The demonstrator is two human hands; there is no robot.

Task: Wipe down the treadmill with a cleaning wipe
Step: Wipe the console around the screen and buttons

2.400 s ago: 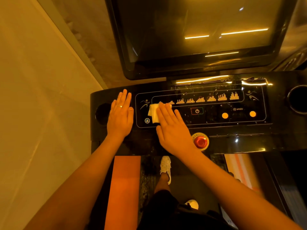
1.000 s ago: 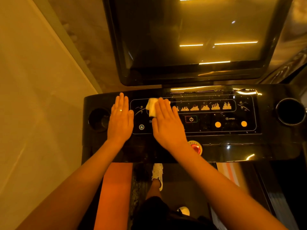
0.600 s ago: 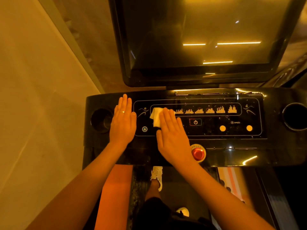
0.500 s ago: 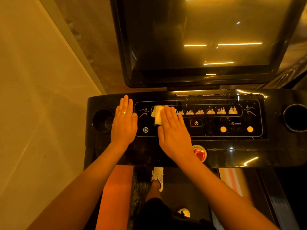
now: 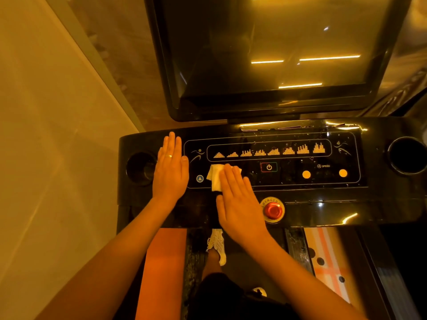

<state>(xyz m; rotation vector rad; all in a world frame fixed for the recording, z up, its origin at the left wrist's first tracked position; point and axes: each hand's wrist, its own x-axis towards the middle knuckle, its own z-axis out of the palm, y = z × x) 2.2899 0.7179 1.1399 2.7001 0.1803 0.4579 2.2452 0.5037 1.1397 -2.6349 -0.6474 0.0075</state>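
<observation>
Cleaning wipe (image 5: 215, 176) pinned flat on treadmill console (image 5: 300, 204), poking out left of right hand (image 5: 240, 204) fingers (image 5: 231, 179). Fingers straight, pressing, gripping nothing, likely for broad wiping contact. Left hand (image 5: 170, 172) flat beside wipe, fingers straight, probably bracing. Red emergency button (image 5: 273, 210) just right of palm.

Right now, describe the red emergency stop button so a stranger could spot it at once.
Find the glossy black treadmill console below the large dark screen. On its near ledge, just right of the right hand, sits the round red emergency stop button on a yellow collar. Unlike the flat orange round buttons higher up, it is red, raised and lettered around its rim.
</observation>
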